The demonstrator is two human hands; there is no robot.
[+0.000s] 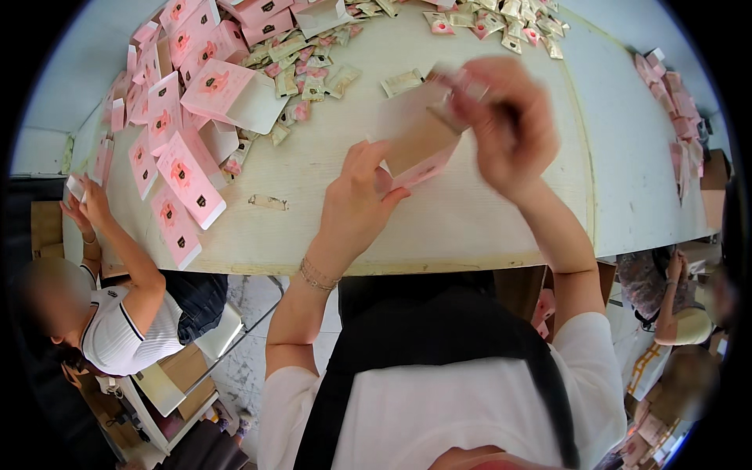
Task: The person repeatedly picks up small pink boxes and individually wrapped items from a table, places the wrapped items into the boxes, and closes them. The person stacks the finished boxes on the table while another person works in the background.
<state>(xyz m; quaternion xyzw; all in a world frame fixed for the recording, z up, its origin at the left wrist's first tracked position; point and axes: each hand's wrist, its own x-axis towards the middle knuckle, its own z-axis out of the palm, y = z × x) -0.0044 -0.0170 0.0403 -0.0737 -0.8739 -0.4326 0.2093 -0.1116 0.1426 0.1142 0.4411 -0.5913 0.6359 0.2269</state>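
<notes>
Above the counter (470,227), the left hand (356,196) has its grip clamped on an open pink box (423,150), while the right hand (515,117) blurs beside its mouth, grip impossible to tell.

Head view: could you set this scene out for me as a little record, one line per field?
Surface: pale table
Left hand: grips a pink box, its opening showing a tan inside
Right hand: raised by the opening, blurred; what it holds is too smeared to tell
Left wrist: thin bracelet
Left side of table: heaped pink cartons, some with white flaps open
Beside the cartons: small cream and pink packets, with another group farther right
Neighbour: co-worker in a white top, at the left
</notes>
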